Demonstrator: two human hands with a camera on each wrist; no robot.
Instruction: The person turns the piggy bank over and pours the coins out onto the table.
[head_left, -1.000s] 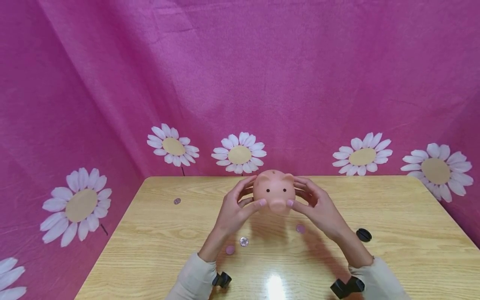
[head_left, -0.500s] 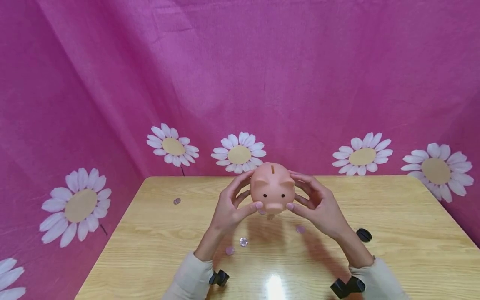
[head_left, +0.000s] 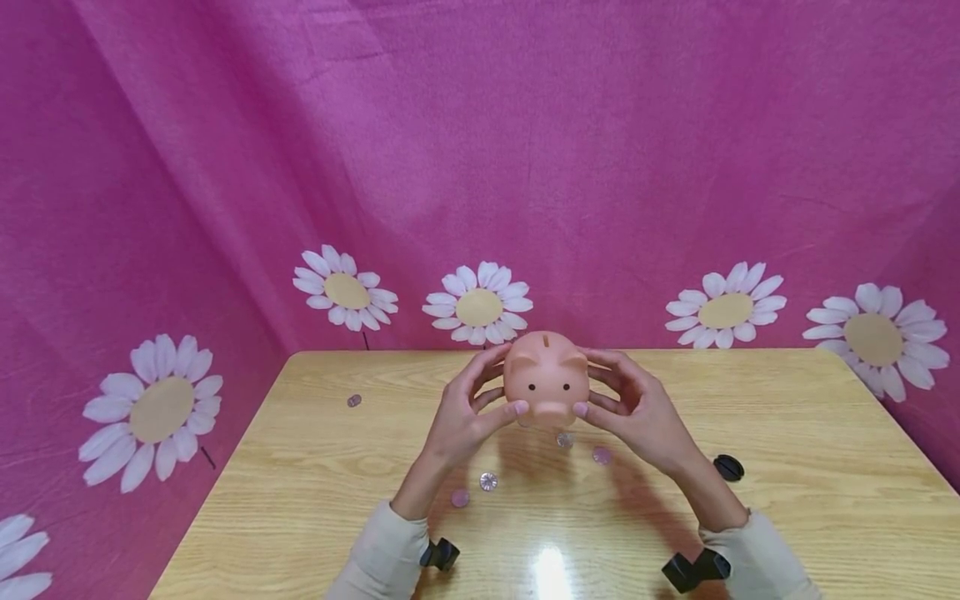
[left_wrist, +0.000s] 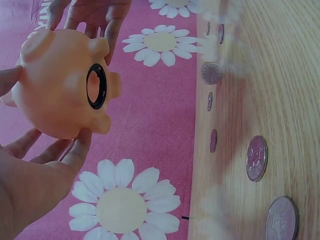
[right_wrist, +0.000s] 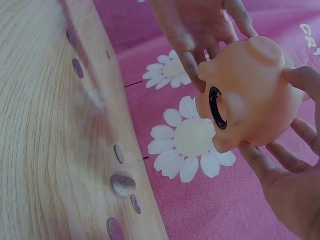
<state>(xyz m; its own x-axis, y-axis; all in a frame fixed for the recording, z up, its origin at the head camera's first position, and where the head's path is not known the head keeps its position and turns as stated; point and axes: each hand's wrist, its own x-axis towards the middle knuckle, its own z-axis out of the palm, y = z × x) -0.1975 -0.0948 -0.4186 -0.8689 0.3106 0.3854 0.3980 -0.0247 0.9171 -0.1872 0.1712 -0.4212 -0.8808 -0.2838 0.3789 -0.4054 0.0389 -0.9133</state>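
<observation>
Both hands hold a pink piggy bank (head_left: 548, 375) above the table, its snout toward me and the coin slot visible on top. On its left side the left hand (head_left: 467, 412) grips with curled fingers, thumb near the snout. The right hand (head_left: 634, 412) grips the other side the same way. Underneath, both wrist views show an uncovered round hole with a black rim (left_wrist: 103, 86). Below the piggy bank lies or drops a coin (head_left: 565, 440); in the right wrist view this coin (right_wrist: 123, 184) is blurred. Another coin (head_left: 602, 455) is near the right hand.
The wooden table (head_left: 300, 517) carries several scattered coins, among them a silver coin (head_left: 488, 482), a pinkish coin (head_left: 460, 498) and one far-left coin (head_left: 354, 401). A black round cap (head_left: 728, 467) lies beside the right forearm. A pink flowered cloth (head_left: 600, 167) hangs behind.
The piggy bank has risen, tipped its snout down and then sunk slightly, so its slot shows more. Coins have appeared beneath it. Both hands keep their grip.
</observation>
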